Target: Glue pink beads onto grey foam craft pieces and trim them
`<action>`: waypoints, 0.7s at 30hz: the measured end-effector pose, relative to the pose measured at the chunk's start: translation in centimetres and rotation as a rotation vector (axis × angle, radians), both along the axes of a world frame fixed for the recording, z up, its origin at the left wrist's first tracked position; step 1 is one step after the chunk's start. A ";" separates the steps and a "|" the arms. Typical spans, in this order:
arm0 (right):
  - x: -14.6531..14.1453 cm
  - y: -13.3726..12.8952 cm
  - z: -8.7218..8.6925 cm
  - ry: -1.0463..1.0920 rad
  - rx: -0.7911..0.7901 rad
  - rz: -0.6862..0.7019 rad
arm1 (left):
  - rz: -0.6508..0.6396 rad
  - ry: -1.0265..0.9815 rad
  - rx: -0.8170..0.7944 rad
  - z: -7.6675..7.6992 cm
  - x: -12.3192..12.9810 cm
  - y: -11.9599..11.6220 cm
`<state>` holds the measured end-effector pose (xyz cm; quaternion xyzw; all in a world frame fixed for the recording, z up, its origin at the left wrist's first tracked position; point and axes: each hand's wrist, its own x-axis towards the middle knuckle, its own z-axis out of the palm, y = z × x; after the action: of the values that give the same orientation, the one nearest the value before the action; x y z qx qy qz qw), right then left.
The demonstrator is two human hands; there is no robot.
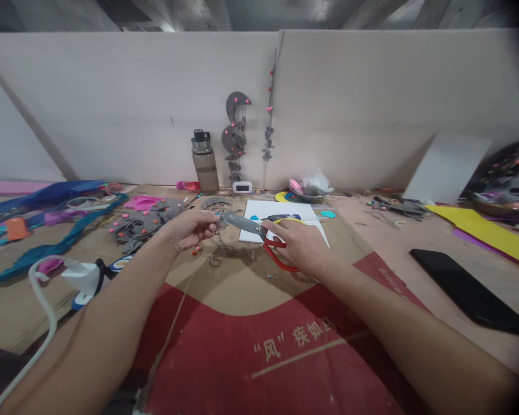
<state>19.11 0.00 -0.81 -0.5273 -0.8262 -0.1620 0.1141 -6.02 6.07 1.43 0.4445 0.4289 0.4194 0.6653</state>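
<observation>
1. Head view: right hand (300, 245) closed round red-handled scissors (244, 223), blades toward left fingertips.
2. Left hand (194, 229) pinching thin gray cord (220, 231) at blade tips; detail blurred.
3. Both held over red-and-tan cardboard (242, 288).
4. Gray felt pieces (142, 225) left, black smartphone (467, 291) right.
5. Behind: water bottle (205, 167), crescent ornaments (233, 138) hanging, white panel wall (350, 104).

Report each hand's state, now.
Left hand: closed in a fingertip pinch near the scissor tips; what it pinches is too small to tell.
Right hand: closed, holding the red-handled scissors with grey metal blades.
</observation>
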 end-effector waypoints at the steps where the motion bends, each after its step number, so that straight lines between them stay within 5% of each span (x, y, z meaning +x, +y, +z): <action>1: 0.0 0.0 0.0 -0.001 0.003 -0.001 | -0.006 0.000 -0.001 0.0 0.0 0.0; 21: -0.2 -0.1 0.1 -0.026 0.005 -0.009 | -0.072 0.054 0.069 -0.4 -0.5 0.1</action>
<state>18.96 -0.06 -0.67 -0.5284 -0.8250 -0.1713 0.1038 -6.48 6.13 0.98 0.4934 0.4158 0.3976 0.6524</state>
